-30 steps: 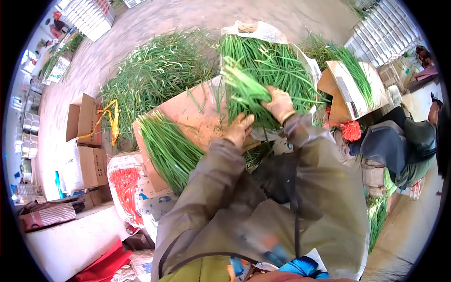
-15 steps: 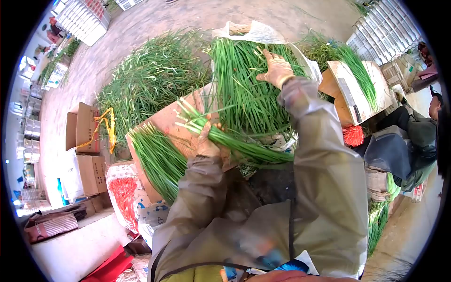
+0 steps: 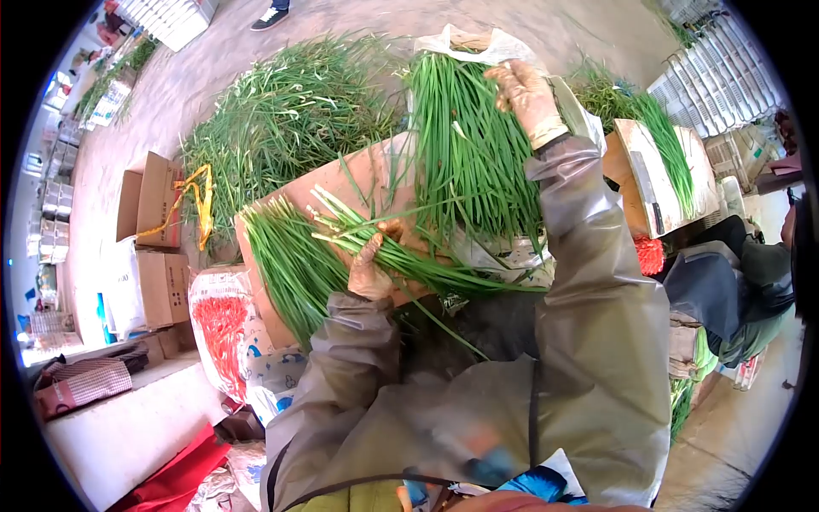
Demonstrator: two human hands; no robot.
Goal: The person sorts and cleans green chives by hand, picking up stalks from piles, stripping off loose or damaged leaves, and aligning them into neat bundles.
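My gloved left hand (image 3: 368, 271) is closed around a small bunch of garlic chives (image 3: 435, 271), pale stem ends to the upper left and green leaves trailing right. Beneath and beside it, a neat pile of chives (image 3: 286, 256) lies on a cardboard sheet (image 3: 363, 183). My gloved right hand (image 3: 527, 98) is over the upper right of a large chive heap (image 3: 469, 145), its fingers curled in. What those fingers hold, if anything, cannot be made out. White plastic sheeting (image 3: 478, 44) wraps the far end of that heap.
Loose, tangled greens (image 3: 290, 107) spread on the floor beyond the cardboard. At left are cardboard boxes (image 3: 162, 286) and a bag of red ties (image 3: 220, 320). A seated person (image 3: 725, 273) is at right, near stacked white crates (image 3: 717, 77). A shoe (image 3: 270, 19) shows at the top.
My right hand has gone from spread fingers on the heap to curled fingers slightly higher. The left-hand bunch looks thinner, and one stalk hangs toward my lap. A foot has appeared at the top.
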